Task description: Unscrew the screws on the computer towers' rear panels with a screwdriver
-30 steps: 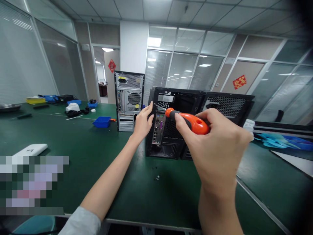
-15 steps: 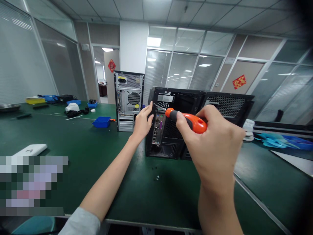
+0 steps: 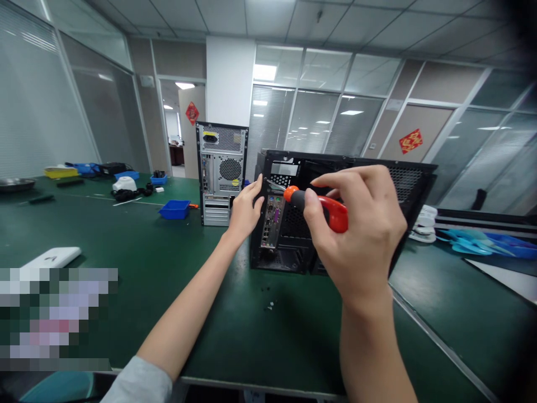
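Note:
A black computer case (image 3: 300,254) stands open on the green table, its port panel (image 3: 272,224) showing at the left. My left hand (image 3: 246,206) lies with fingers spread against the case's left edge and holds nothing. In my right hand (image 3: 356,218) is an orange and black screwdriver (image 3: 298,197), gripped at the handle between thumb and fingers. Its shaft points left to the upper left edge of the case, near my left fingertips. Whether the tip sits in a screw is too small to tell.
Behind my left hand stands a second, silver case (image 3: 222,173). Left of it is a blue tray (image 3: 175,209). Small screws (image 3: 271,305) lie in front of the black case. A white box (image 3: 52,257) is at the left, blue bags (image 3: 470,240) at the right.
My right hand has turned around the screwdriver handle, its fingers now lifted higher and shifted slightly left, and the handle has rotated. My left hand and the case have stayed in place.

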The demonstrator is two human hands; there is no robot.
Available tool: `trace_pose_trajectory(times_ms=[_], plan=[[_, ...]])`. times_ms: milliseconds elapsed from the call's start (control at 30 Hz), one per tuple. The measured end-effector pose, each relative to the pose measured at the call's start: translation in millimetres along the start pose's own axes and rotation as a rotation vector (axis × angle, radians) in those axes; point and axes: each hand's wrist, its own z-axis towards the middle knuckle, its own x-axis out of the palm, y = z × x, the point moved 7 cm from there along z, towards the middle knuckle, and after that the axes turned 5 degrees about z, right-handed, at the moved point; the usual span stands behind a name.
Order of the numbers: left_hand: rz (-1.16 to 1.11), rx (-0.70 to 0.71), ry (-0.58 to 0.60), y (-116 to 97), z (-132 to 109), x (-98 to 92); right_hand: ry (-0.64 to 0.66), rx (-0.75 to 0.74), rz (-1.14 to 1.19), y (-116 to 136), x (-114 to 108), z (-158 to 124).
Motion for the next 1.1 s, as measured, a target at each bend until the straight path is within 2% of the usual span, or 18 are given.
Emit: trace_pose_trajectory(times_ms=[100,200,667,833,1100], plan=[[0.018,0.012,0.003,-2,0,-1.3,0.053,-0.076,0.012,4,3,0],[0.022,0.025,-0.003,-3,0,-3.0,0.137,-0.066,0.012,3,8,-1],[-0.007,-0.004,-0.002,1,-1,0.3,0.369,-0.180,0.026,-5,11,-10],[-0.014,0.005,-0.008,0,-1,0.2,0.378,-0.138,0.035,-5,8,-9],[-0.016,0.003,-0.010,-1,0,0.3,0.377,-0.170,0.026,4,3,-8]])
